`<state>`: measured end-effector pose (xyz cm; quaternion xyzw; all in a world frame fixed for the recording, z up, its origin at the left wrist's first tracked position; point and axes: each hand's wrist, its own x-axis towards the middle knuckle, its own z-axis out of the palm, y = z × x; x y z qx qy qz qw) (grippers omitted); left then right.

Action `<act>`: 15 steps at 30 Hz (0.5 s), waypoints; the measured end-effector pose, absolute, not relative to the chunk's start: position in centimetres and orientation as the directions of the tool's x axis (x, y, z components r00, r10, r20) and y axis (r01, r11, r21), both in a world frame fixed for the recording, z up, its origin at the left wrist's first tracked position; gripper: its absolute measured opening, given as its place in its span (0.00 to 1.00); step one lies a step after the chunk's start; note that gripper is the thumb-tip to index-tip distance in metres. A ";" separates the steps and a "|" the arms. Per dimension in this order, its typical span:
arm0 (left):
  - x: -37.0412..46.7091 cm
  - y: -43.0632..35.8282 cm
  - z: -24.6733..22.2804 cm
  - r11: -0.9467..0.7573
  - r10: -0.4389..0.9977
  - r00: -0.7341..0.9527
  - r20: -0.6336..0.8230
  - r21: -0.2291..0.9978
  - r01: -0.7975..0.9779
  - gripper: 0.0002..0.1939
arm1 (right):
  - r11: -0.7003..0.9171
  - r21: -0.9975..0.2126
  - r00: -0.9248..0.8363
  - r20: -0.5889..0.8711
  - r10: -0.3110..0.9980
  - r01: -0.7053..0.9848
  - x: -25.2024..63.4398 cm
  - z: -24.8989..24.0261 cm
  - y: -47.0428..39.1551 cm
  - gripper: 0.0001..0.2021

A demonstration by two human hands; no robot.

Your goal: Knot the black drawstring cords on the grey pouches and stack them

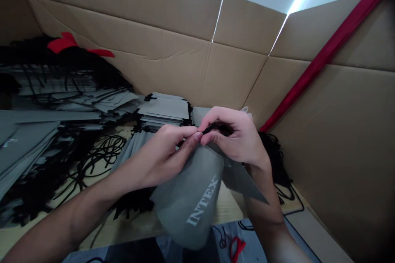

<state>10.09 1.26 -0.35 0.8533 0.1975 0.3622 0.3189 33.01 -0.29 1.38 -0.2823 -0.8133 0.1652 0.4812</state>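
Both my hands meet at the top hem of a grey drawstring bag (188, 197) printed with INTEX, which hangs down below them over the table edge. My left hand (173, 150) pinches the bag's corner and the end of a black cord (211, 128) between thumb and forefinger. On the right, my right hand (236, 133) has its thumb and forefinger closed on the same black cord, close to the left fingertips. Part of the cord is hidden inside the right hand. A grey flap of fabric (243, 178) sticks out below the right wrist.
Piles of grey bags with black cords (27, 144) fill the left side. A neater stack (165, 107) stands behind my hands. Loose black cords (108, 152) lie on the table. Red-handled scissors (237, 248) are low in front. Cardboard walls (173, 53) enclose the back and right.
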 end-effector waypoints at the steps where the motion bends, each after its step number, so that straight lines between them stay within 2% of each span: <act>1: 10.2 1.2 -0.4 -0.744 0.562 0.647 0.516 0.656 0.124 0.21 | 0.790 -0.526 -0.376 0.695 0.613 0.315 33.0 1.4 -0.3 0.14; 7: 10.4 1.2 -0.6 -0.857 0.487 0.630 0.605 0.470 0.212 0.18 | 0.834 -0.432 -0.410 0.730 0.547 0.343 32.9 1.5 -0.4 0.10; 9: 10.4 1.1 -0.7 -0.866 0.481 0.628 0.612 0.444 0.231 0.17 | 0.846 -0.407 -0.439 0.727 0.528 0.344 32.8 1.5 -0.5 0.10; 12: 10.5 1.1 -0.8 -0.831 0.532 0.577 0.620 0.511 0.219 0.16 | 0.860 -0.388 -0.449 0.737 0.505 0.331 32.7 1.5 -0.8 0.08; 15: 10.8 1.1 -0.6 -0.758 0.584 0.532 0.613 0.647 0.086 0.13 | 0.885 -0.371 -0.453 0.761 0.464 0.282 32.4 1.5 -0.9 0.07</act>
